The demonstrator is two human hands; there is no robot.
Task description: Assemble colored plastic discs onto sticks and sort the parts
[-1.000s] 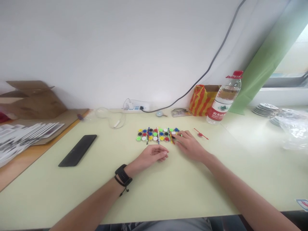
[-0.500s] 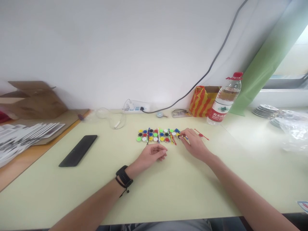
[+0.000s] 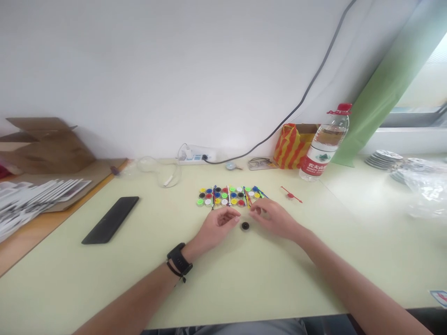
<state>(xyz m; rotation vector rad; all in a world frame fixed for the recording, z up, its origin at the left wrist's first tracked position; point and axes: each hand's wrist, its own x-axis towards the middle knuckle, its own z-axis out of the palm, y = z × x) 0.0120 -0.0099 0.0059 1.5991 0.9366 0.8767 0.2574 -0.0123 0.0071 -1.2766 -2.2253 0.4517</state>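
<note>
Between my hands a small black disc (image 3: 245,226) lies on the pale table. My left hand (image 3: 220,223) rests left of it, fingers curled with thumb and fingertips close together; whether anything is between them I cannot make out. To the disc's right is my right hand (image 3: 267,214), its fingers bent and apart from the disc, the fingertips too small to read. Just beyond both hands, rows of coloured round pieces (image 3: 224,195) lie with thin coloured arrow-shaped sticks (image 3: 247,196) among them. A red arrow-shaped piece (image 3: 290,195) lies apart on the right.
A black phone-like slab (image 3: 111,220) lies at the left. Along the wall are a power strip (image 3: 195,156), glasses (image 3: 259,163), a striped bag (image 3: 290,146) and a water bottle (image 3: 323,149). Stacked discs (image 3: 384,159) and clear plastic (image 3: 431,186) sit at the right.
My right hand has moved from the right end of the rows toward me and left. The black disc now lies on the table between my hands.
</note>
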